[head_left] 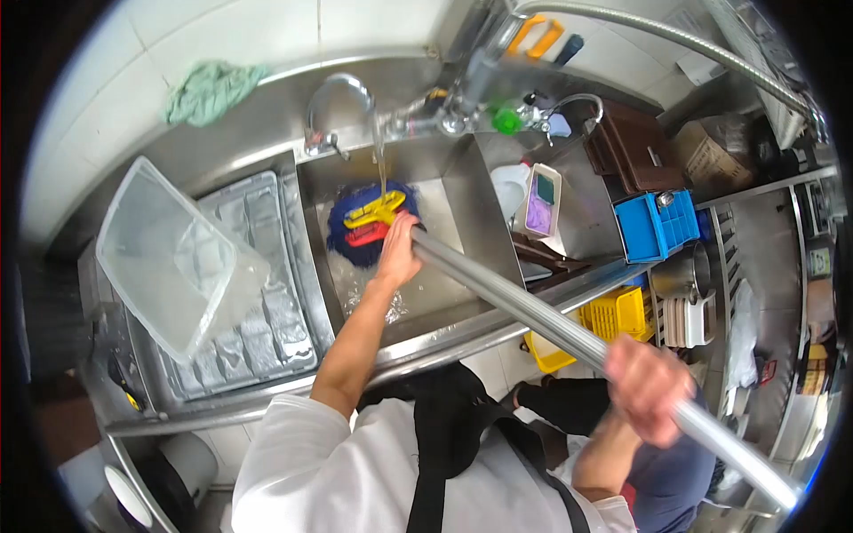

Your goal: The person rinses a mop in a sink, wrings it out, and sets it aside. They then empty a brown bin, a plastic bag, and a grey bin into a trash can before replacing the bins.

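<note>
A mop with a long metal handle [520,306] slants from the sink to the lower right. Its blue mop head [351,233], with a yellow and red clamp [371,218], lies in the sink basin [444,289] under running water from the curved faucet [342,84]. My left hand [400,253] is closed round the handle's lower end, just above the clamp. Farther up, my right hand [649,389], slightly blurred, wraps round the same handle. Shallow water covers part of the basin floor.
Left of the basin, a translucent plastic bin [164,258] leans on a grey tray [258,346]. A green cloth [213,91] hangs on the back ledge. To the right are a sponge container [540,200], a blue basket [653,229] and yellow baskets [619,313] below.
</note>
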